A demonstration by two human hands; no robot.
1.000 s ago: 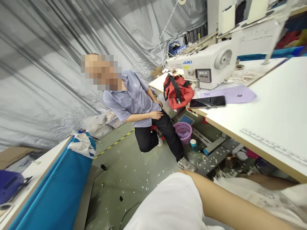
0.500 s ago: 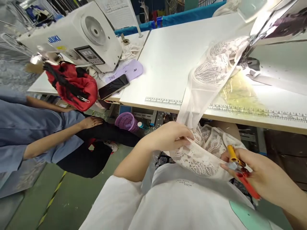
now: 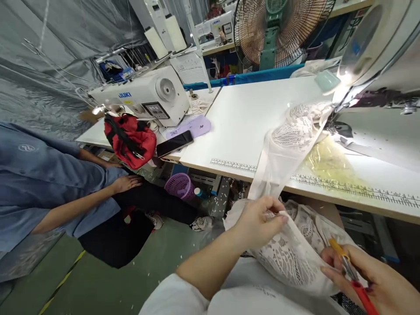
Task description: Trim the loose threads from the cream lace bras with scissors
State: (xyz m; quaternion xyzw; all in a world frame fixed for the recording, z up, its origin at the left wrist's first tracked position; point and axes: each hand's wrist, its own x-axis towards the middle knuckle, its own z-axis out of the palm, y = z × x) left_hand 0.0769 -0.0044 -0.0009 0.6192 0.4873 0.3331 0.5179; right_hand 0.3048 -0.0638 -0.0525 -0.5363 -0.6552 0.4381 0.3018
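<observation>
A strip of white lace fabric (image 3: 288,144) runs from under the sewing machine (image 3: 377,52) at the right, over the white table's (image 3: 249,113) front edge and down into my lap. My left hand (image 3: 260,221) pinches the lace below the table edge. At the lower right my right hand (image 3: 374,280) grips small thread snips (image 3: 351,273) with a yellow and red handle, right beside the bunched lace (image 3: 295,253).
A person in a blue shirt (image 3: 39,175) crouches at the left. A second white sewing machine (image 3: 144,94), a red bag (image 3: 131,138), a phone (image 3: 174,143) and a purple cloth piece (image 3: 193,127) lie on the neighbouring table. A purple basket (image 3: 179,186) stands underneath; a fan (image 3: 278,26) behind.
The view swung from the floor and the crouching person to my table. Both hands came into view holding lace and snips; since half a second ago the view pulled back and the lace sits lower.
</observation>
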